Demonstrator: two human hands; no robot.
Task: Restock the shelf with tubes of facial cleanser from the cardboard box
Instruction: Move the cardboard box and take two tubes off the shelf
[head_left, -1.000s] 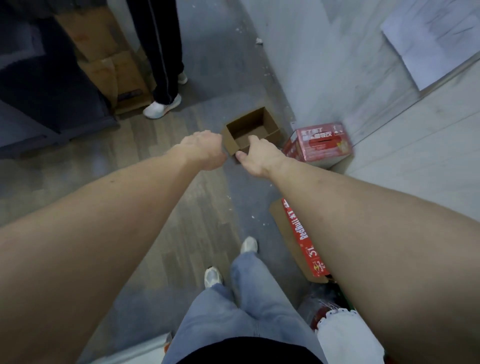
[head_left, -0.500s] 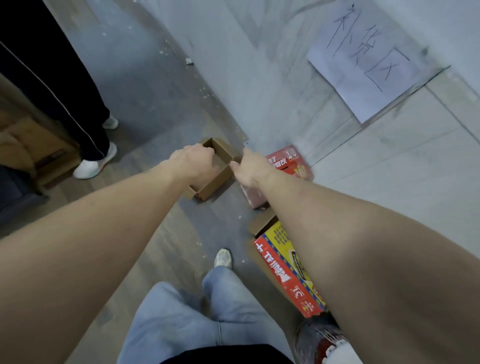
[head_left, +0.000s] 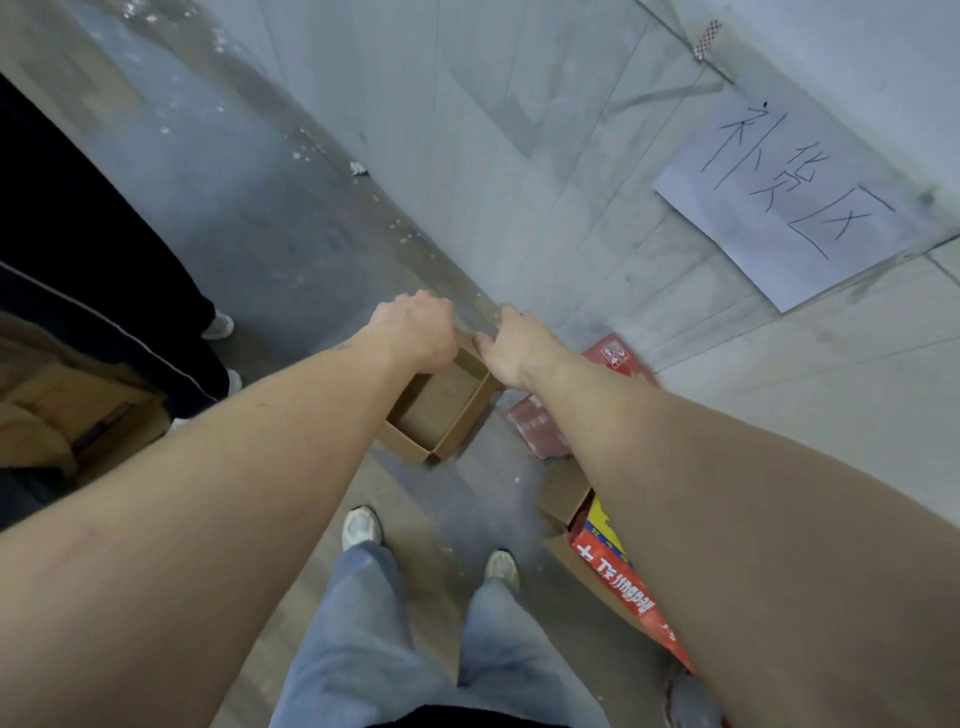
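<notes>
Two-handed carry of an emptied cardboard box (head_left: 441, 410).
Left hand (head_left: 415, 335) and right hand (head_left: 519, 348) curl over opposite rims, keeping the box level above the floor (head_left: 249, 218); no cleanser tubes or shelf are visible.

"补货区" is handwritten on the paper sheet (head_left: 800, 202) taped to the wall. Upside-down white lettering is printed on the red carton (head_left: 626, 587), not legible.

Plain matt brown cardboard box (head_left: 441, 410) at centre frame; glossy red printed cartons (head_left: 631, 587) lower right. The floor (head_left: 249, 208) is dull, dusty grey; thin white paper sheet (head_left: 795, 208) upper right; faded denim jeans (head_left: 358, 623) below.
</notes>
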